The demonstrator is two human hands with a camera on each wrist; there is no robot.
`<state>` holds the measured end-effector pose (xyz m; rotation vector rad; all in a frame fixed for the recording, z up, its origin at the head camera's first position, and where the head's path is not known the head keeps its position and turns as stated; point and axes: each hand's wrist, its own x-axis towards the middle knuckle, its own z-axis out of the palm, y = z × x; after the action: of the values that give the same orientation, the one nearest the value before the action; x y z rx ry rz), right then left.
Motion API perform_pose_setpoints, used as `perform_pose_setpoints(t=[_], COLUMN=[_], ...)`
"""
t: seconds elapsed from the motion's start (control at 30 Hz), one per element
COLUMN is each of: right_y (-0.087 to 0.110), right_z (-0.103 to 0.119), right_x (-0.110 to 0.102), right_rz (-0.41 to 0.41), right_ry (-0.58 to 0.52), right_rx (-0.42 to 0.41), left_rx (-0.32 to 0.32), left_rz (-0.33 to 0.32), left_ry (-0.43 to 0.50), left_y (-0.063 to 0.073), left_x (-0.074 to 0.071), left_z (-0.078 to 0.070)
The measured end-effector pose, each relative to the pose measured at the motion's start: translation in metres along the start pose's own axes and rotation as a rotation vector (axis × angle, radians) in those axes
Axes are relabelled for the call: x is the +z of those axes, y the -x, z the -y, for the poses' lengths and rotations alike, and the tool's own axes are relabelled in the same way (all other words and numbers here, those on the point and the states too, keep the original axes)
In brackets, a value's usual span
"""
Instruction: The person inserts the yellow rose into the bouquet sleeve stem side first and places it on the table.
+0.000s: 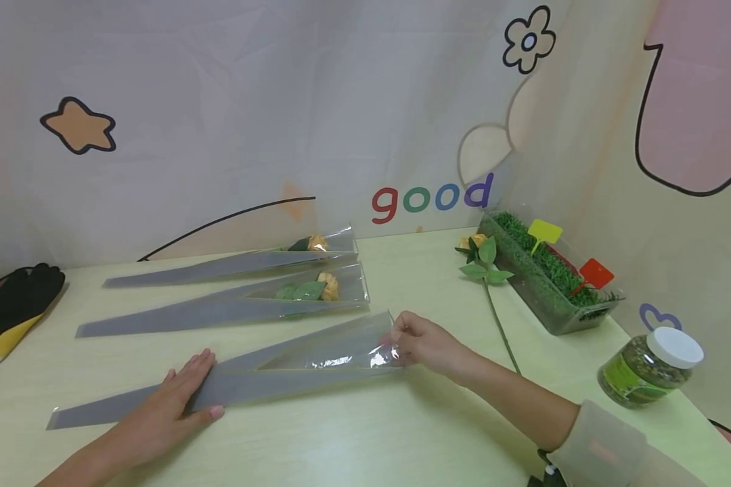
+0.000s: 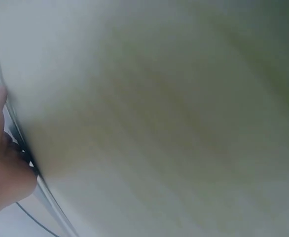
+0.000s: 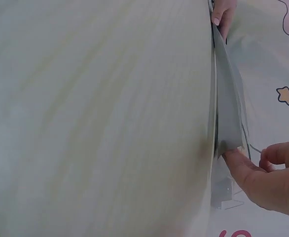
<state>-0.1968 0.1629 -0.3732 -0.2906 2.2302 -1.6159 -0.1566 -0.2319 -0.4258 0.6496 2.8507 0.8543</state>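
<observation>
A long tapering flower sleeve [image 1: 244,387], grey with a clear window at its wide end, lies across the front of the table. My left hand [image 1: 170,411] rests flat on its narrower grey part, fingers extended and thumb apart. At the wide end, my right hand [image 1: 429,343] pinches the clear film by its edge. The right wrist view shows that hand's thumb [image 3: 240,167] at the raised grey film, with the other fingers curled nearby. No flower shows inside this sleeve. Behind it lie two similar sleeves, each with a yellow rose [image 1: 329,287] inside.
A loose rose [image 1: 487,256] with a long stem lies right of the sleeves. Beside it stands a clear planter [image 1: 548,318] of artificial grass with yellow and red tags. A white-lidded jar [image 1: 646,368] is at the right; a black-and-yellow glove [image 1: 24,297] lies far left.
</observation>
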Motion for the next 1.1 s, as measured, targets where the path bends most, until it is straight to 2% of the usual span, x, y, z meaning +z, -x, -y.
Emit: perform_pose_setpoints(t=[0.27, 0.37, 0.47, 0.57, 0.7, 0.83, 0.97, 1.1], right_y=[0.0, -0.001, -0.002, -0.002, -0.002, -0.003, -0.003, -0.002], right_z=[0.0, 0.0, 0.001, 0.002, 0.004, 0.006, 0.009, 0.011], right_x=[0.0, 0.001, 0.001, 0.003, 0.007, 0.012, 0.016, 0.016], right_rz=[-0.006, -0.007, -0.007, 0.002, 0.019, 0.026, 0.037, 0.046], right_ry=[0.016, 0.025, 0.016, 0.009, 0.025, 0.028, 0.02, 0.025], right_rx=[-0.011, -0.021, -0.014, -0.015, -0.027, -0.04, -0.053, -0.068], left_rx=[0.016, 0.015, 0.03, 0.053, 0.1, 0.155, 0.186, 0.175], left_rz=[0.016, 0.021, 0.028, 0.042, 0.058, 0.061, 0.084, 0.113], left_ry=[0.093, 0.105, 0.107, 0.091, 0.087, 0.114, 0.161, 0.184], left_y=[0.001, -0.002, -0.012, -0.028, -0.052, -0.073, -0.089, -0.097], left_x=[-0.009, -0.015, -0.02, -0.021, -0.013, 0.0, 0.009, 0.012], left_z=[0.003, -0.002, -0.018, -0.042, -0.074, -0.1, -0.117, -0.127])
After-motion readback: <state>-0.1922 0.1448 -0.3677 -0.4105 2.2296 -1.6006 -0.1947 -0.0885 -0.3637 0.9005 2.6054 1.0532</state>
